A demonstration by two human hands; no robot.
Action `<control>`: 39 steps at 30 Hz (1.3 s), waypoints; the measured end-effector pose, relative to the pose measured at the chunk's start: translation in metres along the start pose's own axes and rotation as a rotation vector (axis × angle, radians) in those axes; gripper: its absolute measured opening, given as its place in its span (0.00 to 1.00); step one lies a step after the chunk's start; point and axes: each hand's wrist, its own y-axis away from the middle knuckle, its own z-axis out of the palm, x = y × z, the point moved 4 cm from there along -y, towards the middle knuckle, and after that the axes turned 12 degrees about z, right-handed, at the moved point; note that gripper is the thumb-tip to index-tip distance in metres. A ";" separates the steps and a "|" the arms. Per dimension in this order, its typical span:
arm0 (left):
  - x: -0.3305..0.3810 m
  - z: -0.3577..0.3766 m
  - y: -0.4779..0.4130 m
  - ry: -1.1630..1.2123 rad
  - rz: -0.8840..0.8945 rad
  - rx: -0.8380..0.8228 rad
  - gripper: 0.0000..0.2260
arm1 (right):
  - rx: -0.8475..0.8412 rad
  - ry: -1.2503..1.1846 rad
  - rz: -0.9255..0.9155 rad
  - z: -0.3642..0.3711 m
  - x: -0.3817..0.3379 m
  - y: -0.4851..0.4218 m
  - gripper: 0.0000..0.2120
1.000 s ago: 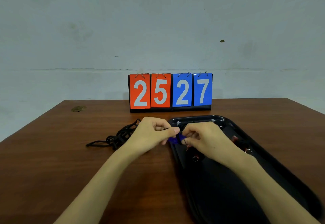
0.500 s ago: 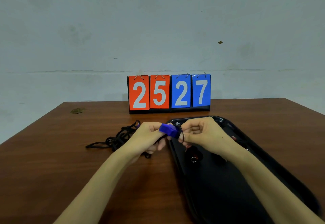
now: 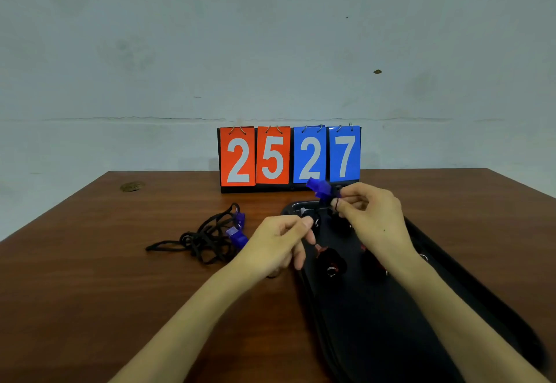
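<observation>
My right hand [image 3: 371, 217] pinches a blue whistle [image 3: 321, 187] and holds it up above the far end of a black tray [image 3: 451, 307]. A thin dark cord hangs from the whistle by my fingers. My left hand [image 3: 278, 244] hovers just left of the tray, thumb and forefinger pressed together; whether a cord runs between them is too fine to see. Dark whistles [image 3: 329, 262] with metal rings lie in the tray.
A tangle of black lanyards [image 3: 204, 238] with blue whistles [image 3: 237, 236] lies on the brown table [image 3: 90, 277] left of my left hand. A flip scoreboard [image 3: 288, 157] reading 25 27 stands at the table's far edge against the wall.
My right hand has lifted the blue whistle up and to the right, away from my left hand, which has let go of it and stays low beside the tray.
</observation>
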 end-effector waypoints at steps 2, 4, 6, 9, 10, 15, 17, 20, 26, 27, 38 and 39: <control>0.004 0.003 0.002 -0.057 0.030 -0.046 0.14 | 0.038 0.121 -0.059 0.002 0.000 0.002 0.06; 0.008 0.007 0.004 -0.100 0.063 -0.091 0.13 | 0.025 0.259 -0.096 0.005 0.001 0.003 0.07; 0.011 0.009 0.006 -0.126 0.082 -0.100 0.13 | -0.007 0.381 -0.123 0.008 -0.001 0.004 0.09; 0.016 0.006 0.006 -0.170 0.133 -0.076 0.12 | -0.084 0.538 -0.182 0.012 -0.004 0.006 0.10; 0.017 0.003 0.006 -0.197 0.155 -0.056 0.11 | -0.124 0.572 -0.209 0.014 -0.005 0.007 0.09; 0.021 -0.017 0.006 -0.295 0.182 0.092 0.13 | -0.366 0.534 -0.274 0.025 -0.006 0.015 0.05; 0.019 -0.026 0.004 -0.322 0.186 0.145 0.14 | -0.421 0.448 -0.253 0.025 -0.007 0.017 0.05; 0.013 -0.036 0.001 -0.338 0.168 0.174 0.16 | -0.481 0.320 -0.218 0.023 -0.012 0.021 0.07; 0.008 -0.036 0.000 -0.264 0.038 0.072 0.14 | -0.626 0.116 -0.149 0.025 -0.014 0.025 0.06; 0.006 -0.033 0.000 -0.226 0.008 0.044 0.14 | -0.649 0.075 -0.135 0.025 -0.014 0.025 0.07; -0.003 -0.015 0.002 -0.005 -0.032 0.041 0.13 | -0.287 -0.239 0.089 0.006 -0.006 0.003 0.08; -0.003 -0.015 0.001 -0.016 -0.021 0.054 0.13 | -0.226 -0.222 0.115 0.004 -0.002 0.000 0.09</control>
